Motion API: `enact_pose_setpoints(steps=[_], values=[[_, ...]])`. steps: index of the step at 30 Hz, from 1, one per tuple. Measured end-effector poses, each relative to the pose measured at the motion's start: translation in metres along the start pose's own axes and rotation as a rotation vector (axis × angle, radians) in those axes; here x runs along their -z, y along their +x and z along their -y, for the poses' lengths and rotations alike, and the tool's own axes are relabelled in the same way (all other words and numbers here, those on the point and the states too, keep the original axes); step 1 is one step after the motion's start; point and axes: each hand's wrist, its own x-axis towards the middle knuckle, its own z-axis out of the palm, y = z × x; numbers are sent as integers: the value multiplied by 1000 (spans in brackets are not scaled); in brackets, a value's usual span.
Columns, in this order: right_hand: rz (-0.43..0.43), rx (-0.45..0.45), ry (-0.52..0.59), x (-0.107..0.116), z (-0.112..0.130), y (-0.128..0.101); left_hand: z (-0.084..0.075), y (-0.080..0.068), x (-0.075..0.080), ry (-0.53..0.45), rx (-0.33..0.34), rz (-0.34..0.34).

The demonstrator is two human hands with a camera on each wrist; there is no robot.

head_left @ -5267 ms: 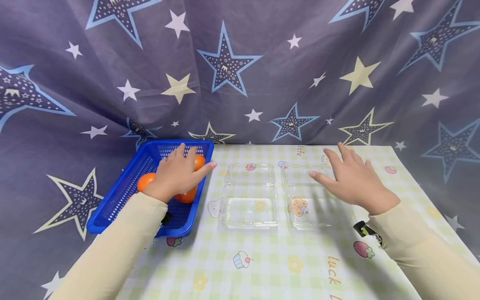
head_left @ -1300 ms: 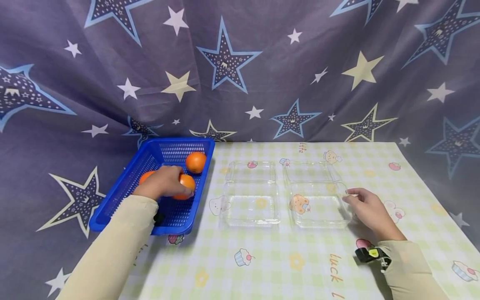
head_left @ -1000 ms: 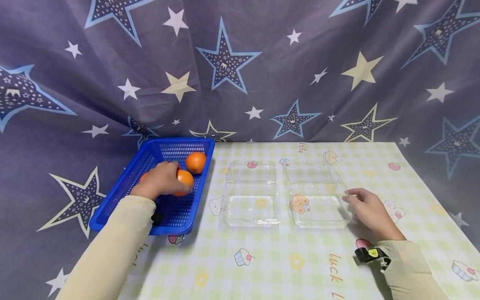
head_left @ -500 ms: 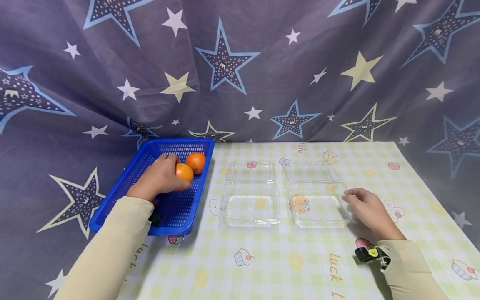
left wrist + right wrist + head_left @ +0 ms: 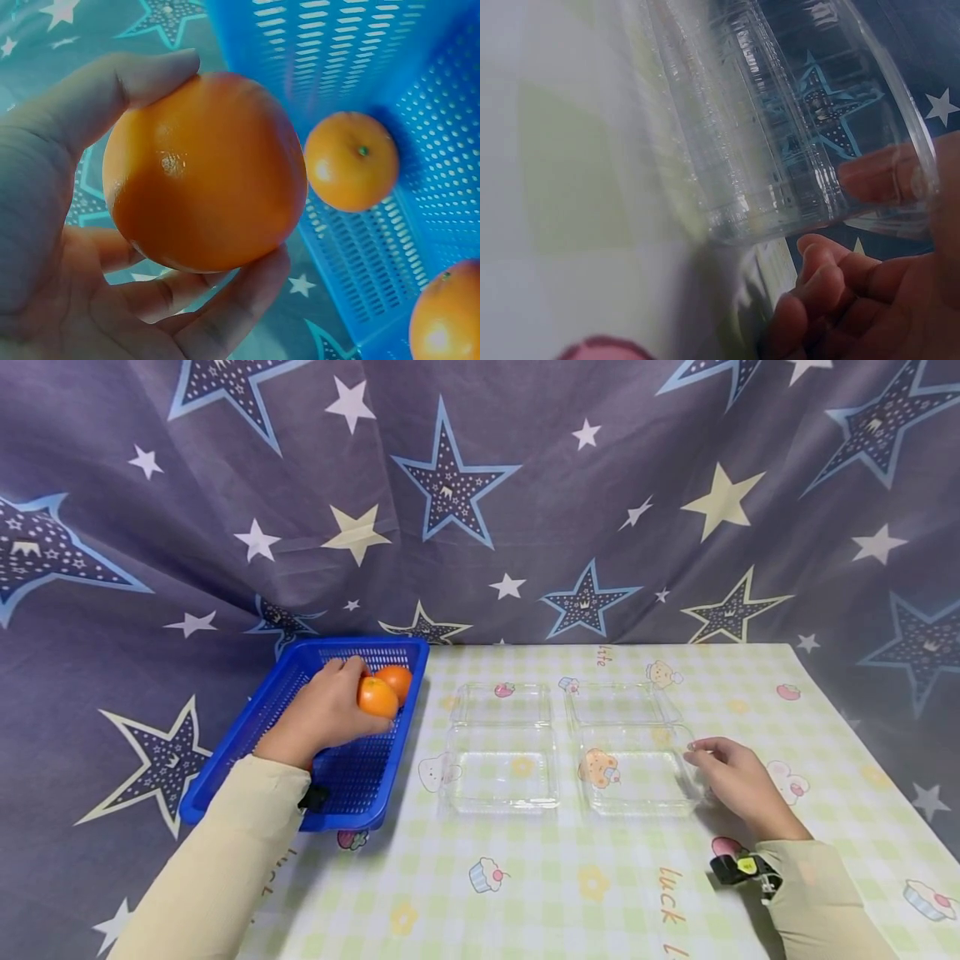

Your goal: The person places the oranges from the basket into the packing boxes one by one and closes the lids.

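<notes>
My left hand [image 5: 324, 714] grips an orange [image 5: 378, 697] above the blue basket [image 5: 405, 743], thumb on one side and fingers curled on the other. In the left wrist view the held orange [image 5: 206, 172] is apart from the basket floor. Behind it lies a second orange [image 5: 397, 680], and another orange [image 5: 446, 319] shows at the lower right of that view. My right hand [image 5: 742, 787] pinches the right rim of a clear plastic box [image 5: 641, 808]. In the right wrist view its thumb overlaps the box wall [image 5: 772, 150], with the other fingers curled outside.
A second clear plastic box [image 5: 502, 806], lid folded open, stands between the basket and the right box. Both boxes rest on a checked tablecloth [image 5: 540, 868]. A star-patterned curtain [image 5: 525, 527] hangs behind the table.
My left hand went down into the basket, took hold of an orange and has raised it, shifting slightly away and right. My right hand came down to the right box's rim and stays there.
</notes>
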Motion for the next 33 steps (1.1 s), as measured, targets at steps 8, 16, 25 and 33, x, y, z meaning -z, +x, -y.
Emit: enact_pose_setpoints(steps=[8, 16, 25, 33], values=[[0, -5, 0, -2, -1, 0, -16, -6, 4, -37, -10, -4], [1, 25, -6, 0, -2, 0, -26, -8, 4, -78, -18, -52], [-14, 34, -34, 1, -1, 1, -48, -17, 7, -103, -57, -77], [-26, 39, -37, 1, 0, 1, -55, -20, 1, -109, -58, -69]])
